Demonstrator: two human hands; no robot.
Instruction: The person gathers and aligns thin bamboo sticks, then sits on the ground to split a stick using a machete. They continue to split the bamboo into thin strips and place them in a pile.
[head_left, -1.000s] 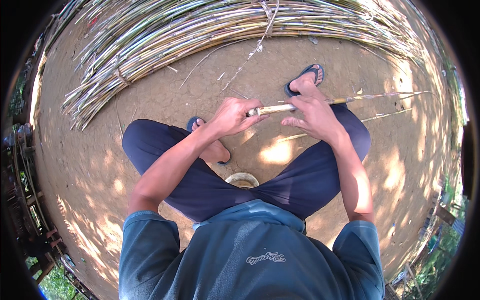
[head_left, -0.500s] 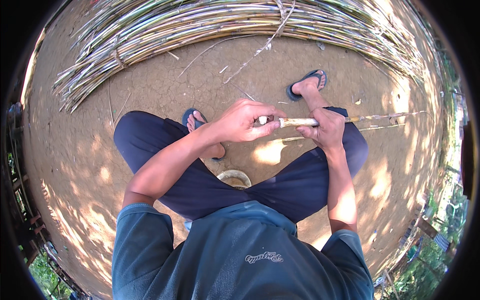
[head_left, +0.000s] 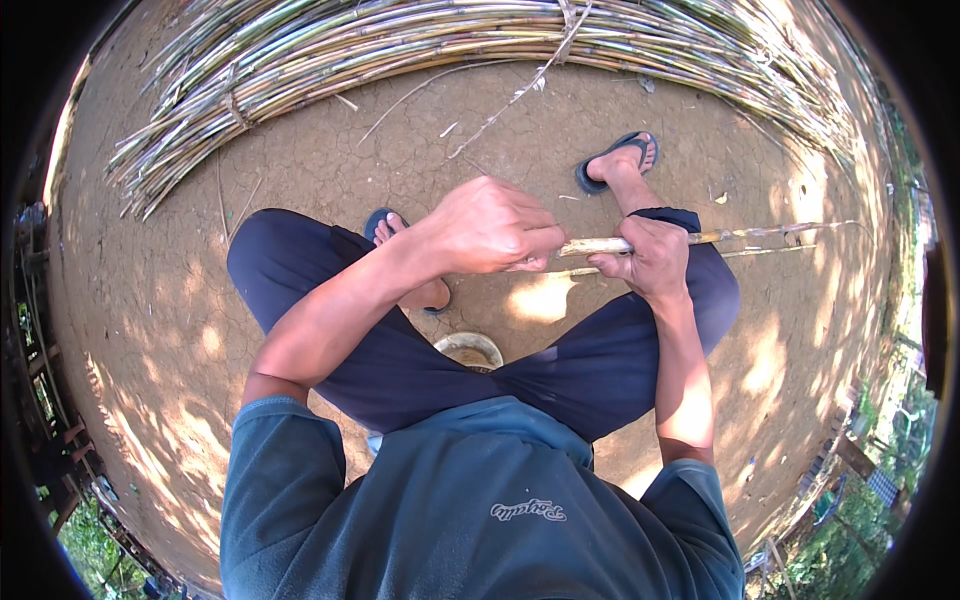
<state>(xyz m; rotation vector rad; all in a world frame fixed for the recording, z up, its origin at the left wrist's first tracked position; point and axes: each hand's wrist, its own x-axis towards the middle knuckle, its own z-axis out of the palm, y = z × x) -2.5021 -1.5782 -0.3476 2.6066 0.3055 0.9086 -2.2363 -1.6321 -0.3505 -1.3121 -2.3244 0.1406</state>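
A long, thin, jointed cane stalk [head_left: 740,234] lies across in front of me, its pale, thicker end toward the left and its thin tip reaching out right over the ground. My right hand [head_left: 653,258] is wrapped round it close to the thick end, thumb pointing left. Against that pale end is my left hand [head_left: 500,232], closed in a fist with the knuckles up. Its fingers hide whatever is inside them, and I cannot tell whether they grip the stalk's end too. Both hands are above the gap between my bent knees.
A large tied bundle of similar stalks [head_left: 430,50] stretches across the far side on cracked earth. Another thin stalk [head_left: 745,254] runs below the held one. A round, pale-rimmed bowl [head_left: 470,342] sits between my thighs. My sandalled feet rest on the ground ahead.
My left hand has turned over from a thumb-and-finger pinch around a small pale piece into a closed fist, covering that piece. My right hand keeps its hold on the stalk.
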